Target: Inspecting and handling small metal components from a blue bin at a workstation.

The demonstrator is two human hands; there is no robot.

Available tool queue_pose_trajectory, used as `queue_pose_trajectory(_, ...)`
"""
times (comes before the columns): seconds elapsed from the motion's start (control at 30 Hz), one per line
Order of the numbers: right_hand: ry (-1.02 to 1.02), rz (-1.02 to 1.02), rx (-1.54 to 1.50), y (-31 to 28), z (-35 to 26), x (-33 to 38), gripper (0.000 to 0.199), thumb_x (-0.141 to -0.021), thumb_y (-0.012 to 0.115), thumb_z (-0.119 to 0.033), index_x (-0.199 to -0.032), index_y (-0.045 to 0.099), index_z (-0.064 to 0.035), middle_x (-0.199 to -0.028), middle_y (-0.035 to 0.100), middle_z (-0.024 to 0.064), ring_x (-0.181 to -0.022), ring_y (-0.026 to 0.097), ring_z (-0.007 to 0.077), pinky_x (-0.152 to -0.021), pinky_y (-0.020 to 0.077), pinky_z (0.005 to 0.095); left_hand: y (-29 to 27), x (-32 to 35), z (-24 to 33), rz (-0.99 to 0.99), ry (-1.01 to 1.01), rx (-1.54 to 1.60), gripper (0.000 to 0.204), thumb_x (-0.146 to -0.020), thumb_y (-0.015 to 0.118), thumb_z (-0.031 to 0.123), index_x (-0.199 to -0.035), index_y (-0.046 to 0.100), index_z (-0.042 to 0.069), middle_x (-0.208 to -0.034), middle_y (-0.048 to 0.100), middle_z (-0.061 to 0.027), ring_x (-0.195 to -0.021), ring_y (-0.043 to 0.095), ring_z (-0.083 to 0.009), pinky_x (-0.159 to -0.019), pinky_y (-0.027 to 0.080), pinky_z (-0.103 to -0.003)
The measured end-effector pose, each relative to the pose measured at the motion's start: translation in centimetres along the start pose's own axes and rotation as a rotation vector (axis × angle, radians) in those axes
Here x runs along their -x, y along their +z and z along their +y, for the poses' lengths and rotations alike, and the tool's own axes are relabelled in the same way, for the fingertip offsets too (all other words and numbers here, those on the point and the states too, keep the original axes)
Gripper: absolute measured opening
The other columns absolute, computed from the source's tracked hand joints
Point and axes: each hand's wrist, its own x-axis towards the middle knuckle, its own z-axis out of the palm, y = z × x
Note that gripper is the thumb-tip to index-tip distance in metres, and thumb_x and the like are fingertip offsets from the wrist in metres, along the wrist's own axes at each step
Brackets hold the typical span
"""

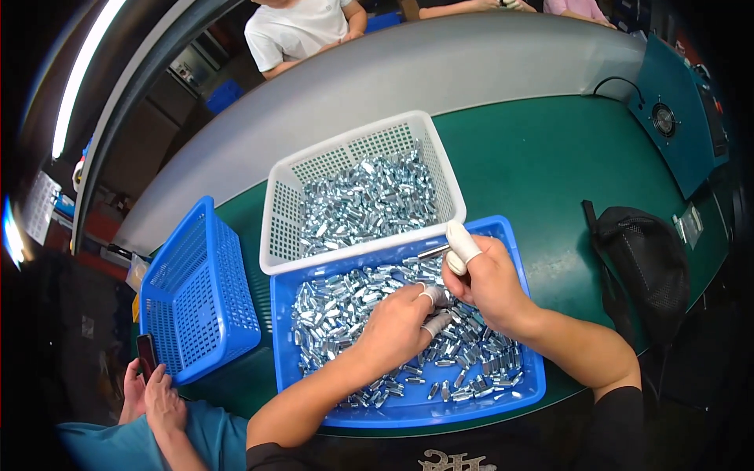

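A blue tray [536, 369] in front of me holds a heap of small shiny metal fittings [338, 310], short and faceted. My left hand [400, 326] reaches down over the heap, its fingertips in pale finger covers and drawn together among the fittings. What lies between them is hidden. Above the tray's right side, my right hand [491, 286] pinches a slim metal rod [433, 252] between thumb and finger, both in white covers. The rod points left. Behind the tray, a white basket [363, 133] holds many more such fittings, its near rim against the tray's far edge.
Left of the tray a blue basket [243, 306] stands tilted on the green table [534, 149]. A black mesh bag [644, 259] lies at right, below a teal machine with a fan [664, 120]. Beside me a person holds a phone [147, 355]; others sit beyond the grey partition [503, 67].
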Motion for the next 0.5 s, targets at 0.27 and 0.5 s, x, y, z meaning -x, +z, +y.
queue_pose_trajectory(0.27,0.002,0.024,0.050,-0.2,0.0,-0.4,0.046,-0.097,0.038,-0.036,-0.061,0.048,-0.0085,-0.049,0.043,-0.0007,-0.041,0.034,0.0051,-0.040,0.0261,0.0210,-0.6,-0.6,0.7,0.005,-0.101,-0.121,0.018,-0.073,0.067,0.011,-0.082,0.056,0.001,-0.074,0.056,-0.0145,-0.072,0.057,-0.0331,-0.062,0.047,-0.043)
queue_pose_trajectory(0.5,0.056,0.013,0.027,-0.2,0.0,-0.2,0.046,-0.097,0.038,-0.036,-0.061,0.048,-0.0079,-0.049,0.044,-0.0002,-0.042,0.033,0.0048,-0.040,0.0261,0.0207,-0.1,-0.7,-0.2,0.094,0.004,-0.172,0.020,-0.071,0.070,0.011,-0.086,0.062,0.000,-0.088,0.055,-0.0123,-0.080,0.054,-0.0289,-0.065,0.047,-0.039)
